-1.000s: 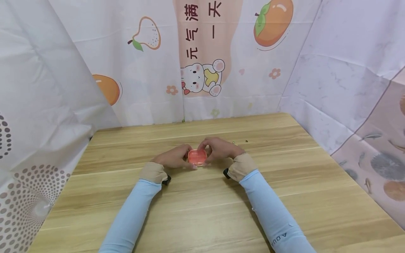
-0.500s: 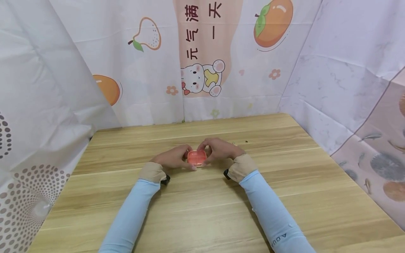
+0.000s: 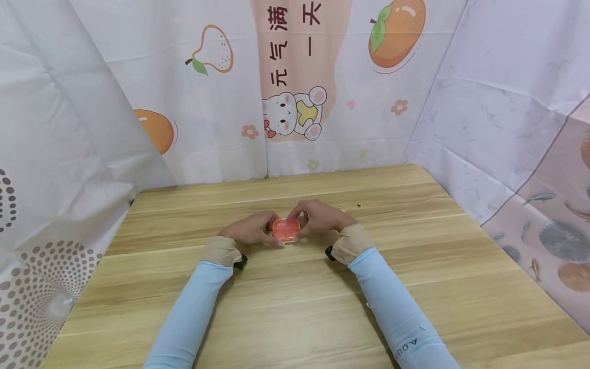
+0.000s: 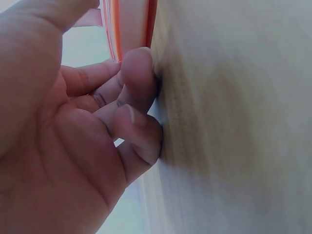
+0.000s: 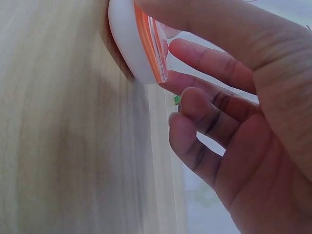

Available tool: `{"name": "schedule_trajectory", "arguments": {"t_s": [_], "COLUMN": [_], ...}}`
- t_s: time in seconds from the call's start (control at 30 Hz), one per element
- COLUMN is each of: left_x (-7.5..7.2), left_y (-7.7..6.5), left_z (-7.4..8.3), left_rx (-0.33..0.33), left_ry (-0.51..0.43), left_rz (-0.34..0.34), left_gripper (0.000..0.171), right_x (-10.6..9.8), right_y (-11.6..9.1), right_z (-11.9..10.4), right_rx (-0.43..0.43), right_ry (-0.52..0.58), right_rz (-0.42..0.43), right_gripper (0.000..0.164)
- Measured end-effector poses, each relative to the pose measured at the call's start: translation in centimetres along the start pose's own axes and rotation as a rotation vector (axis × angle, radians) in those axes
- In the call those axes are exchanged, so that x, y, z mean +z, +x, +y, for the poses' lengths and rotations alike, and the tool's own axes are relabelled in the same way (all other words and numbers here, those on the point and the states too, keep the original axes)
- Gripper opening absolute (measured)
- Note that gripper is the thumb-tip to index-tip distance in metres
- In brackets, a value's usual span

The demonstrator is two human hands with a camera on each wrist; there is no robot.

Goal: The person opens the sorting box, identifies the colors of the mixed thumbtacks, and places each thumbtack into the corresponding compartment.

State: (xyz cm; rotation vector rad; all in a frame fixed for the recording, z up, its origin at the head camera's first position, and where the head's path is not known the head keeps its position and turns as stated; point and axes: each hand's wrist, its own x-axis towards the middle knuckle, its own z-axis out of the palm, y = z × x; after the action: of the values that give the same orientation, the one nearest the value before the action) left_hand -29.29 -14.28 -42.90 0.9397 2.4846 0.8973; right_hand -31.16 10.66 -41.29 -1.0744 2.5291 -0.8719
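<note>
A small rounded rectangular box [image 3: 286, 230] sits on the wooden table between both hands. From above its top looks pinkish red; the right wrist view shows a white base, orange rim and thin clear upper edge. My left hand [image 3: 251, 229] grips the box's left end between thumb and fingers. At the opposite end my right hand [image 3: 319, 216] pinches it, with the thumb at the near side and the index finger at the far side. In the left wrist view, the other fingers of the left hand [image 4: 80, 122] curl against the tabletop. Part of the box's ends is hidden behind the fingers.
Several tiny bits [image 3: 340, 208] lie on the table [image 3: 295, 302] just beyond the right hand, one of them dark [image 3: 359, 205]. In the right wrist view a small green piece [image 5: 177, 100] shows behind the fingers. A printed curtain [image 3: 221, 102] borders the table's far edge.
My left hand and the box have shifted very slightly left. Both hands keep the same hold on it.
</note>
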Motion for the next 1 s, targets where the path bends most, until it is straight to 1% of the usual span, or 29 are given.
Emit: {"name": "schedule_trajectory", "arguments": {"t_s": [0.37,0.7,0.83,1.0], "left_x": [-0.15,0.01,0.01,0.03], "left_y": [-0.06,-0.02,-0.09,-0.19], "left_z": [-0.07,-0.17,-0.06,0.1], "left_rx": [-0.013,-0.004,-0.015,-0.023], "left_ry": [0.027,0.025,0.028,0.027], "left_rz": [0.007,0.02,0.022,0.02], "left_gripper": [0.06,0.062,0.063,0.063], "right_x": [-0.05,-0.19,-0.38,-0.59], "right_y": [0.09,0.01,-0.05,-0.2], "right_z": [0.28,0.4,0.33,0.25], "right_rx": [-0.004,0.038,0.02,-0.039], "right_ry": [-0.019,0.011,0.01,0.034], "right_rz": [0.006,0.004,0.007,-0.005], "right_gripper": [0.045,0.042,0.037,0.028]}}
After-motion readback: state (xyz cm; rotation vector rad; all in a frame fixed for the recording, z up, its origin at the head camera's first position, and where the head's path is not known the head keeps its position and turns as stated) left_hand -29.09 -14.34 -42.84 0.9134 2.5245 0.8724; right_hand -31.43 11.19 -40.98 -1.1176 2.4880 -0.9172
